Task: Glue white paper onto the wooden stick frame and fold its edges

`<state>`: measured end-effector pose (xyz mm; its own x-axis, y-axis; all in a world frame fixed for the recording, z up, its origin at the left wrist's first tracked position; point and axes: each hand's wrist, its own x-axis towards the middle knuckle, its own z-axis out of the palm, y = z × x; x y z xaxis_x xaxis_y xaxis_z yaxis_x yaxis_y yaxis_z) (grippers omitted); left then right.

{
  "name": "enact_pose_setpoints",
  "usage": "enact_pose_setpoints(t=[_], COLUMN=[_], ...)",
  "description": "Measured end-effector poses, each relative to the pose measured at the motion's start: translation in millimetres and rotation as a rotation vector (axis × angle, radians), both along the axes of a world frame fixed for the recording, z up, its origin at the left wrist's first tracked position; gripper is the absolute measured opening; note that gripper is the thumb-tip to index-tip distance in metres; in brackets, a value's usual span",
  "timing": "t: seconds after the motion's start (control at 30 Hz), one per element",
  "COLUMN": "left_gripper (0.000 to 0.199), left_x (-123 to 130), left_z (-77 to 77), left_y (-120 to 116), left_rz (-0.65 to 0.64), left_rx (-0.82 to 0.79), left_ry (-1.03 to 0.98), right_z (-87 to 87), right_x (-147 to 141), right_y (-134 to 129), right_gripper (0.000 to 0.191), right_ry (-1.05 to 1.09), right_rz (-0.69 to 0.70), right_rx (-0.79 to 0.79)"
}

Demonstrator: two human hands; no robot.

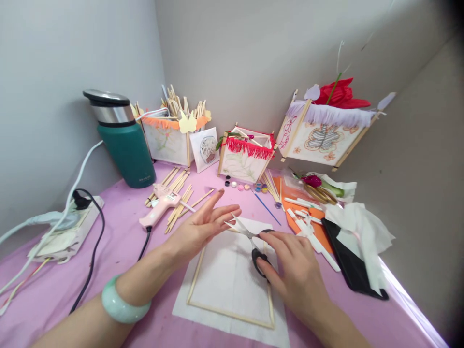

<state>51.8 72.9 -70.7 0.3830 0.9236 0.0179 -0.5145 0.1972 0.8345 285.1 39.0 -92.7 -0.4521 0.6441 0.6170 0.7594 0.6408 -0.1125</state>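
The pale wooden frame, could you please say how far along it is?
The pale wooden frame looks assembled on a white sheet. The right hand holds open black-handled metal scissors; the left hand is empty. Trimming the sheet's margin outside the frame probably remains.

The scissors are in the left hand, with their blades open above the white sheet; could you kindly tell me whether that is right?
Not quite: the head view shows the scissors in the right hand, blades open above the white sheet.

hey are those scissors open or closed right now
Open. The scissors have their two blade tips spread apart in a narrow V, and the handle loops, held by the right hand, are apart too.
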Motion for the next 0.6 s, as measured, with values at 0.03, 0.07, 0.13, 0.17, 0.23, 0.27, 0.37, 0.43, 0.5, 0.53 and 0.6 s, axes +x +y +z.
enact_pose_setpoints(t=[0.03, 0.07, 0.13, 0.17, 0.23, 0.27, 0.37, 0.43, 0.5, 0.53, 0.6], left_gripper=[0.085, 0.086, 0.086, 0.087, 0.088, 0.088, 0.089, 0.089, 0.089, 0.089, 0.09], left_x=[0.1, 0.2, 0.4, 0.4, 0.2, 0.1, -0.2, -0.4, -0.5, -0.5, -0.6], left_z=[0.5, 1.3, 3.3, 4.4, 6.6, 7.7, 10.5, 11.3, 10.8, 10.1, 8.4], left_y=[-0.3, -0.7, -1.5, -2.0, -2.9, -3.3, -4.3, -4.4, -4.2, -3.9, -3.4], left_rz=[0.0, 0.0, 0.0, 0.0, 0.001, 0.002, 0.007, 0.006, 0.002, 0.0, -0.006], left_rx=[-0.003, -0.01, -0.035, -0.048, -0.071, -0.079, -0.089, -0.085, -0.077, -0.07, -0.054], left_ry=[-0.006, -0.015, -0.041, -0.056, -0.086, -0.097, -0.113, -0.119, -0.131, -0.137, -0.146], right_z=[-0.4, -0.8, -1.2, -1.1, -0.8, -0.5, -0.4, -0.9, -1.3, -1.4, -1.4], right_x=[-1.9, -3.7, -6.2, -7.0, -8.1, -8.4, -9.1, -9.1, -8.8, -8.5, -8.2], right_y=[-0.9, -1.8, -3.2, -3.8, -4.5, -4.7, -4.8, -4.7, -4.7, -4.7, -4.9], right_gripper=[0.033, 0.031, 0.029, 0.028, 0.027, 0.027, 0.026, 0.026, 0.026, 0.026, 0.026], right_ry=[-0.001, 0.0, 0.004, 0.004, 0.003, 0.003, 0.009, 0.013, 0.014, 0.016, 0.02], right_rz=[-0.013, -0.03, -0.063, -0.075, -0.089, -0.094, -0.102, -0.109, -0.116, -0.12, -0.123], right_rx=[0.014, 0.028, 0.052, 0.063, 0.082, 0.085, 0.079, 0.074, 0.074, 0.077, 0.084])
